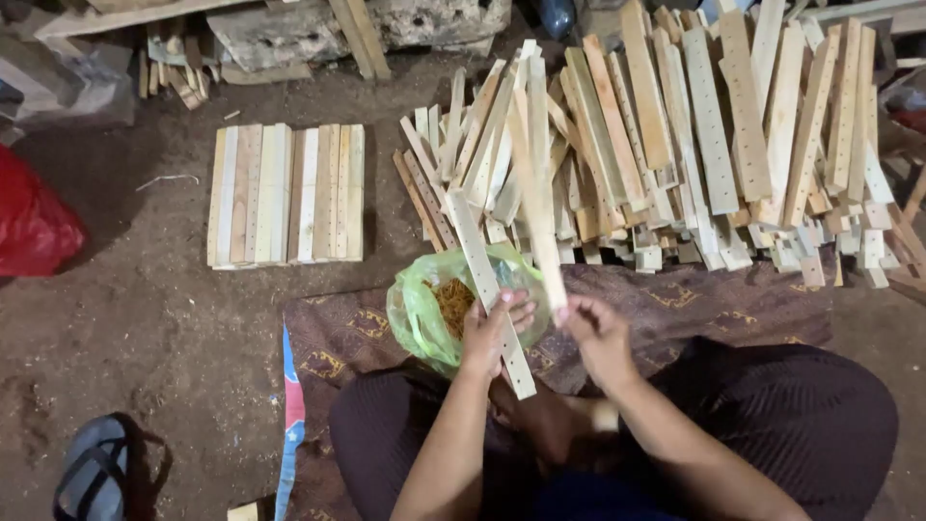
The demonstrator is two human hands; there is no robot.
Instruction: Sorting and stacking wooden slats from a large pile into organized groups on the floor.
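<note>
My left hand grips a pale wooden slat with small holes along it, tilted up to the left. My right hand holds a second slat near its lower end; it rises almost upright beside the first. Both slats are held over a green plastic bag that contains small brownish pieces. Just beyond the bag lies a big loose pile of similar slats. I sit cross-legged on a dark patterned mat.
A neat row of slats lies flat on the dirt floor to the left. A red bag is at the left edge, a sandal at the bottom left. Stone and timber scraps line the far side.
</note>
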